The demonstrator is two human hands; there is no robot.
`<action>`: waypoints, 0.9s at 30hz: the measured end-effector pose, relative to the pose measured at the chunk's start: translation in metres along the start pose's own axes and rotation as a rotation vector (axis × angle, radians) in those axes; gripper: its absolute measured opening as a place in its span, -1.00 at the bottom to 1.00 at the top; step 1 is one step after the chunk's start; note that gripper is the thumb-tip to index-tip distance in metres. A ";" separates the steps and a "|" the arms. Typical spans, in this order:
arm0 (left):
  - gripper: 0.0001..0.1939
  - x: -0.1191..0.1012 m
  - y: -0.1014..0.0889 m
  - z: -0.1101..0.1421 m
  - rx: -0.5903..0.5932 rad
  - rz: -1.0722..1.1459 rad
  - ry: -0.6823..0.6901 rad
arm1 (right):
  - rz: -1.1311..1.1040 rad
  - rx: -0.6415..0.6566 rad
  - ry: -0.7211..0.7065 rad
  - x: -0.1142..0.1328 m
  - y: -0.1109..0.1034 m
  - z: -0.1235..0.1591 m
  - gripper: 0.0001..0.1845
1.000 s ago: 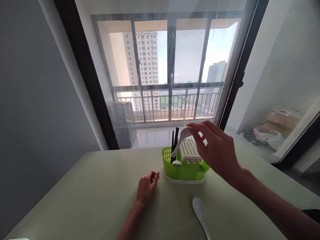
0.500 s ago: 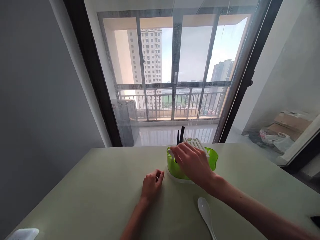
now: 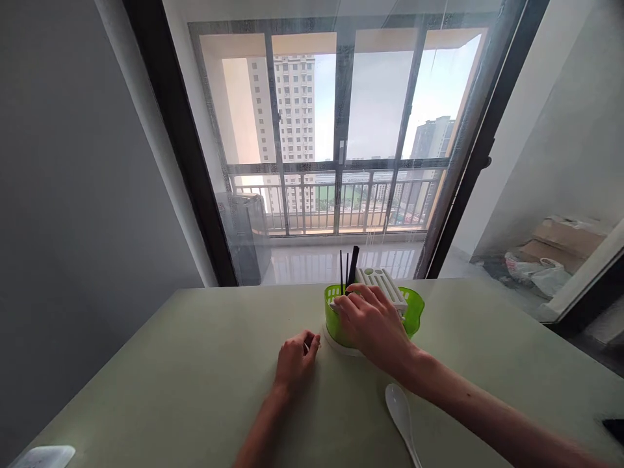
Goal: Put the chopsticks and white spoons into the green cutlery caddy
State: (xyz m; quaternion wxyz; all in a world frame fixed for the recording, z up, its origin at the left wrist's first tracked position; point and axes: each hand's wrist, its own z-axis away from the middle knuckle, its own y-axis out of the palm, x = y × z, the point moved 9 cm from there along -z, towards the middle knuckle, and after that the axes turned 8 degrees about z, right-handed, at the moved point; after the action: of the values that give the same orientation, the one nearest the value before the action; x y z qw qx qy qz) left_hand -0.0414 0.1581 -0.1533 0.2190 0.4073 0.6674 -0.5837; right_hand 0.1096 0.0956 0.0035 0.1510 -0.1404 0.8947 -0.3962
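Observation:
My right hand reaches over a green plastic utensil holder with a white base. Its fingers are bent together over the near left part of the holder, with a small white piece at the fingertips, the rest of it hidden. Two thin black chopsticks and a thicker black handle stand up in the holder behind this hand. My left hand rests curled on the table, left of the holder; what its fingers enclose, if anything, is hidden.
A white spoon lies on the pale table, nearer to me than the holder. A white slotted rack is part of the holder's back. A white object lies at the bottom left corner. Beyond the table is a glass door.
My right hand has lowered slightly, and the white piece at its fingertips now sits lower and flatter. A second thin chopstick has come into sight. My left hand has not moved.

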 end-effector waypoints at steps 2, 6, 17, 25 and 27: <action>-0.54 0.000 0.000 0.000 0.003 -0.003 0.003 | -0.005 0.020 0.003 0.000 0.000 0.000 -0.83; -0.52 0.000 0.001 -0.001 0.010 -0.005 0.001 | -0.057 0.023 0.020 -0.004 -0.006 0.002 -0.80; -0.54 0.001 0.002 0.000 0.007 -0.025 -0.008 | -0.278 0.113 -0.174 -0.002 -0.039 0.073 -0.80; -0.55 -0.004 0.001 0.001 0.015 -0.045 -0.005 | -0.114 0.968 0.205 -0.020 0.064 0.197 -0.69; -0.56 -0.005 0.001 0.002 0.017 -0.052 -0.006 | -0.152 0.949 0.257 -0.013 0.079 0.210 -0.64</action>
State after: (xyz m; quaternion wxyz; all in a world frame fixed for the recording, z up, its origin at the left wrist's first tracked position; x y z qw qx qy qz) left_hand -0.0383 0.1551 -0.1506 0.2022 0.3898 0.6722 -0.5961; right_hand 0.1913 0.0111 -0.1882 0.0574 -0.0712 0.6143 -0.7838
